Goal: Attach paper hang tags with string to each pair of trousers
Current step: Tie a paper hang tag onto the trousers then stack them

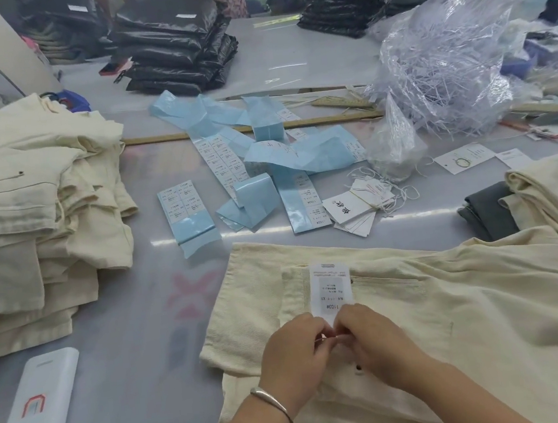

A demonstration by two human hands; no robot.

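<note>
Pinching the hang tag [331, 292] string between my left hand [294, 354] and right hand [374, 342], fingertips meeting so the loop stays taut. Trousers [453, 313] lying flat beneath both hands, tag just beyond my fingertips.

The grey surface [138, 329] carries cream trousers [453, 313] at the near edge and a cream stack [29, 210] at left. A white device [34, 416] lies near left. In the middle lie blue label strips [248, 166], with white tags [356, 206] just beside them. A wooden ruler [159, 138] lies behind them. Black packs [177, 43] and a clear bag [445, 66] sit farther back.
</note>
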